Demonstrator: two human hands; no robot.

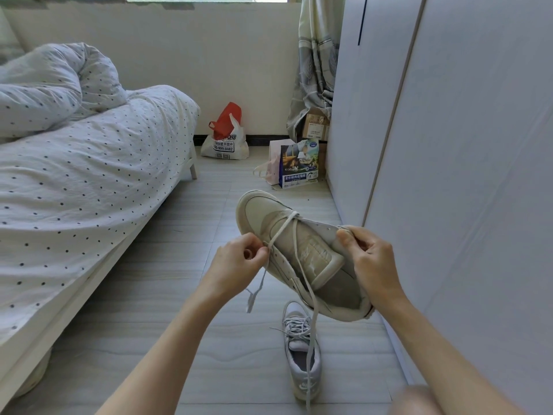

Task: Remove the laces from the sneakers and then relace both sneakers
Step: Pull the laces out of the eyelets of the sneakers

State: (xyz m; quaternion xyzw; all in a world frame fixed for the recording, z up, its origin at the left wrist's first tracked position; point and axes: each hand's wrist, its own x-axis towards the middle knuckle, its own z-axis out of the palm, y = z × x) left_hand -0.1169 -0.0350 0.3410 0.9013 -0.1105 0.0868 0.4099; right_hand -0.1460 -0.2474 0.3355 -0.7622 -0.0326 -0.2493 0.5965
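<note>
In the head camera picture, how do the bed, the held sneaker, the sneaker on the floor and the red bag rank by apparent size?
1. bed
2. held sneaker, nearer the camera, so enlarged
3. sneaker on the floor
4. red bag, far off, so unsure

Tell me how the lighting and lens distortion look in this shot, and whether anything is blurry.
Head view: soft daylight, with no harsh glare on the beige high-top sneaker. Wide-angle bending curves the white wardrobe door and the polka-dot bed cover. The hands are sharp, and the grey laced sneaker on the floor is slightly soft.
</note>
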